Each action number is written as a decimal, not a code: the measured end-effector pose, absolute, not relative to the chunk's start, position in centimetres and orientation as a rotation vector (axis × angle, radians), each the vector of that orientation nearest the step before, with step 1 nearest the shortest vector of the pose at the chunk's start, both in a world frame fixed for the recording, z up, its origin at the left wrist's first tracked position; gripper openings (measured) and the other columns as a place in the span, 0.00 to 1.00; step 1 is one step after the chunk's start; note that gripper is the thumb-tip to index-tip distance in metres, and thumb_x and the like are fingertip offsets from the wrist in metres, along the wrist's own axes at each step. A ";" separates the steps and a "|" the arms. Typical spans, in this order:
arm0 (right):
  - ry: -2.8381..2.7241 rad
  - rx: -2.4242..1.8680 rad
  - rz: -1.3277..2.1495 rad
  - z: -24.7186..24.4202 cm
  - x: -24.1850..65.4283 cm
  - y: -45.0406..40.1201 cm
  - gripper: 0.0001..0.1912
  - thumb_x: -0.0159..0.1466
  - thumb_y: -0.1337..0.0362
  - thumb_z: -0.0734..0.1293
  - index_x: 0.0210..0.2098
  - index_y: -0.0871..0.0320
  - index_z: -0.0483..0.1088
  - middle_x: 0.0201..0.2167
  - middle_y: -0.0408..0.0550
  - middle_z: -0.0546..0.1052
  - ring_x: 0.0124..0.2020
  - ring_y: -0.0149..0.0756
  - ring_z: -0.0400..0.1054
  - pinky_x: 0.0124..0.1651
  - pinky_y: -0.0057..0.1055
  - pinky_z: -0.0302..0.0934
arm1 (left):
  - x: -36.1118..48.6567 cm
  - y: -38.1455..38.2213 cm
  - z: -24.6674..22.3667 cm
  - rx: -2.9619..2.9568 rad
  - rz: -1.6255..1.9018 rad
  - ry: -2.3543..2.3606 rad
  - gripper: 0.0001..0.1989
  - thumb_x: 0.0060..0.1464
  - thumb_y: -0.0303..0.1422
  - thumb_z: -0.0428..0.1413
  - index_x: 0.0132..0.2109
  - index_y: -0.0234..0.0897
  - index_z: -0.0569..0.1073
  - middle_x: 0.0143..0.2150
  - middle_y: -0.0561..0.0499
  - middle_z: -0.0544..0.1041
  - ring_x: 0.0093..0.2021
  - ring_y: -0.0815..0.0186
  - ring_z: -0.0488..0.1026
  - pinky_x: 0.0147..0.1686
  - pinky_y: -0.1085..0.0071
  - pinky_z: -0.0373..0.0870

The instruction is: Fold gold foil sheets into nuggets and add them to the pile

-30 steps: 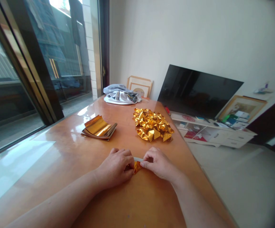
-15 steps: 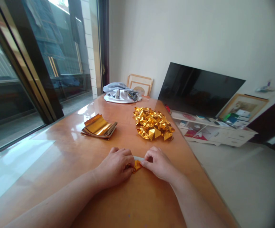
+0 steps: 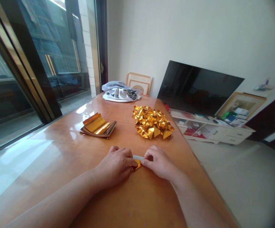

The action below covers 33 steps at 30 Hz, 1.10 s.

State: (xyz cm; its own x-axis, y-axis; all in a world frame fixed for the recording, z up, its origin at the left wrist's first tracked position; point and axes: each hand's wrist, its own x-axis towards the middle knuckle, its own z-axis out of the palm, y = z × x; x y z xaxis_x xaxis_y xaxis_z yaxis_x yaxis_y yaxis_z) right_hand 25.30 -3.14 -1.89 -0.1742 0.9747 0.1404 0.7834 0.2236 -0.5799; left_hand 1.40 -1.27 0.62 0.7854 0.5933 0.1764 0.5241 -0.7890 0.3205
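A small piece of gold foil paper, partly folded and with a pale strip along its far edge, lies on the table between my hands. My left hand presses on its left part, the index finger stretched across the foil and the thumb below. With thumb and forefinger, my right hand pinches its right end. Both hands cover much of the paper. Beyond my left hand is a stack of flat gold foil sheets. A heap of folded gold foil pieces sits beyond my right hand.
The wooden table stretches away from me. At its far end lie grey cloths, with picture frames behind. A television stands on a white cabinet at right. Sliding glass doors are at left.
My left index finger has slid right over the gold foil paper, covering more of it and flattening it. My right hand keeps its pinch. The view has shifted slightly.
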 end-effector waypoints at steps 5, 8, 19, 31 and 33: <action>-2.028 -1.603 0.566 -1.7 25.5 -3.2 0.07 0.61 0.62 0.72 0.27 0.54 0.73 0.34 0.44 0.73 0.39 0.36 0.67 0.39 0.30 0.57 | 1.3 -1.4 0.9 2.742 0.377 0.856 0.09 0.63 0.33 0.54 0.41 0.48 0.79 0.40 0.51 0.75 0.43 0.62 0.71 0.44 0.61 0.55; -2.009 -1.622 0.567 -1.8 25.5 -3.3 0.06 0.61 0.63 0.72 0.28 0.54 0.73 0.35 0.44 0.73 0.39 0.35 0.67 0.39 0.30 0.57 | 1.3 -1.4 1.1 2.751 0.368 0.859 0.10 0.63 0.33 0.53 0.42 0.48 0.79 0.41 0.51 0.75 0.43 0.62 0.72 0.45 0.61 0.55; -1.984 -1.656 0.530 -2.0 25.3 -3.5 0.07 0.60 0.66 0.72 0.27 0.56 0.71 0.35 0.44 0.73 0.38 0.34 0.66 0.39 0.29 0.57 | 1.5 -1.4 1.2 2.762 0.328 0.878 0.09 0.62 0.32 0.53 0.39 0.47 0.79 0.39 0.52 0.76 0.41 0.62 0.72 0.44 0.61 0.55; -1.990 -1.650 0.511 -2.0 25.4 -3.4 0.06 0.60 0.67 0.72 0.28 0.55 0.71 0.35 0.43 0.72 0.40 0.34 0.65 0.41 0.29 0.57 | 1.5 -1.5 1.4 2.808 0.369 0.765 0.12 0.65 0.30 0.50 0.42 0.47 0.78 0.45 0.53 0.80 0.42 0.62 0.72 0.48 0.58 0.53; -1.988 -1.650 0.511 -1.9 25.4 -3.5 0.06 0.60 0.67 0.71 0.29 0.55 0.71 0.35 0.43 0.72 0.40 0.34 0.65 0.41 0.29 0.57 | 1.5 -1.4 1.5 2.832 0.361 0.748 0.12 0.65 0.30 0.50 0.42 0.47 0.78 0.43 0.51 0.81 0.41 0.61 0.71 0.47 0.59 0.54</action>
